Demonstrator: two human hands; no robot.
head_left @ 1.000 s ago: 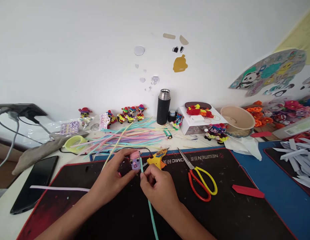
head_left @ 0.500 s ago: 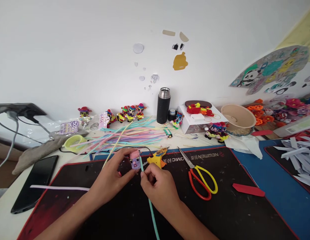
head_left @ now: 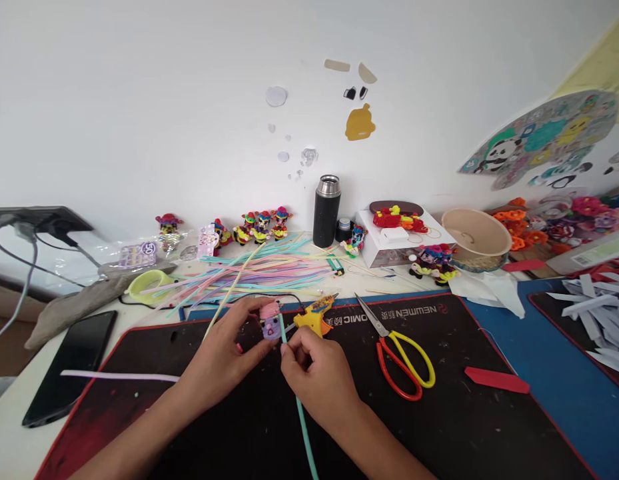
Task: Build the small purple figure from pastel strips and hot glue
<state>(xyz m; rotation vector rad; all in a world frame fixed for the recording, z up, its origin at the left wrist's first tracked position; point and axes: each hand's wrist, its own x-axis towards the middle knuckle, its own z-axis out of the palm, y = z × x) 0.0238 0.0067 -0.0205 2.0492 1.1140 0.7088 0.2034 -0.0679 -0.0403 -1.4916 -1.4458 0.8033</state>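
Note:
Between the thumb and fingers of my left hand (head_left: 228,347) is a small pink and purple fuzzy figure (head_left: 270,323), held upright above the black mat. My right hand (head_left: 319,370) pinches a teal pipe cleaner (head_left: 305,433). Its upper end rests against or right beside the figure's right side; whether it is fixed there I cannot tell. The lower length trails down toward me. Just behind my right hand lies a yellow glue gun (head_left: 313,323). Scissors (head_left: 396,357) with one red and one yellow handle lie to its right. A pale lilac pipe cleaner (head_left: 119,377) passes under my left forearm.
Pastel pipe cleaners (head_left: 259,270) are heaped behind the mat (head_left: 454,427). A black flask (head_left: 327,213) stands by the wall beside a white box (head_left: 379,253). A phone (head_left: 69,370) lies left, a red strip (head_left: 496,379) right. Several finished dolls (head_left: 262,227) line the wall.
Hardly anything differs. Both hands keep their places, and the figure has turned or tilted very slightly in my left fingers.

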